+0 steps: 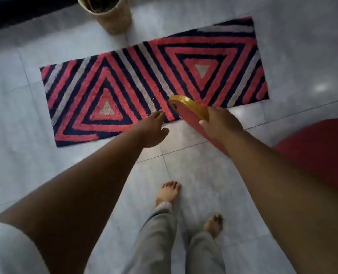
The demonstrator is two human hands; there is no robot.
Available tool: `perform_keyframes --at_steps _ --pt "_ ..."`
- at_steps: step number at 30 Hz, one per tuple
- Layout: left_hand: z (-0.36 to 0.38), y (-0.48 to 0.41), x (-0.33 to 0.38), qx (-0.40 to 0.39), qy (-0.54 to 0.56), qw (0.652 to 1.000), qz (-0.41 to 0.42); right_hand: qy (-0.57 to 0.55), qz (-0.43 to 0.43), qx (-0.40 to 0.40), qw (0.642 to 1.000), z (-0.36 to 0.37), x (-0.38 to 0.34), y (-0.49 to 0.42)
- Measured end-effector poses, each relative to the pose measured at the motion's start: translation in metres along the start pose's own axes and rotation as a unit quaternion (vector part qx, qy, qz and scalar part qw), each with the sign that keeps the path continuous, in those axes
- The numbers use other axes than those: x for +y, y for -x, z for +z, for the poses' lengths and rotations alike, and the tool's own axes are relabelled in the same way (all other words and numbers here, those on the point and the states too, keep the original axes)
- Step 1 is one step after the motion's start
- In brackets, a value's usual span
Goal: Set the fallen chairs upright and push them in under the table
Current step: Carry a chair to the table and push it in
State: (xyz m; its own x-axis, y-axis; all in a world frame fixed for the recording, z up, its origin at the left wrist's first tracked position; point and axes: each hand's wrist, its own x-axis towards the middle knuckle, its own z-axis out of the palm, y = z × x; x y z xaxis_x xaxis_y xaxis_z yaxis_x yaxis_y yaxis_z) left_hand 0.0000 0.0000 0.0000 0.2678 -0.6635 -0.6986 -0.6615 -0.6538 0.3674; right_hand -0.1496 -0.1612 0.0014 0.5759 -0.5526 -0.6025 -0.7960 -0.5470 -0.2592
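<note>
A chair's curved gold frame edge (188,103) with a red padded panel (192,123) under it rises tilted in front of me, over the near edge of the rug. My right hand (221,123) is closed on that gold edge from the right. My left hand (152,131) hovers just left of it, fingers apart and empty, not touching the chair. A red cushioned surface (318,153) shows at the right edge; I cannot tell if it belongs to the same chair. No table is in view.
A red, navy and grey triangle-patterned rug (124,91) lies across the grey tiled floor (203,184). A woven basket planter (112,14) stands beyond it, next to something dark (15,10) at the top left. My bare feet (168,191) stand on the tiles below.
</note>
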Motion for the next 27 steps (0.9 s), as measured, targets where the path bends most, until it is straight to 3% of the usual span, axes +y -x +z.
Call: perform_keyframes --at_steps 7,13,23,27 --pt "0.01 -0.053 0.01 0.019 -0.006 0.998 0.052 0.018 -0.023 0.063 0.998 0.028 -0.009 -0.035" --pt "0.01 -0.051 0.024 0.033 0.013 0.998 0.043 0.036 -0.05 0.083 0.995 0.018 -0.001 -0.005" --pt "-0.018 0.015 0.055 0.016 0.023 0.996 0.087 -0.041 -0.065 0.064 0.995 -0.063 0.027 0.173" --pt "-0.034 0.06 0.084 -0.036 0.014 0.994 0.101 -0.074 -0.023 0.045 0.996 -0.114 0.056 0.261"
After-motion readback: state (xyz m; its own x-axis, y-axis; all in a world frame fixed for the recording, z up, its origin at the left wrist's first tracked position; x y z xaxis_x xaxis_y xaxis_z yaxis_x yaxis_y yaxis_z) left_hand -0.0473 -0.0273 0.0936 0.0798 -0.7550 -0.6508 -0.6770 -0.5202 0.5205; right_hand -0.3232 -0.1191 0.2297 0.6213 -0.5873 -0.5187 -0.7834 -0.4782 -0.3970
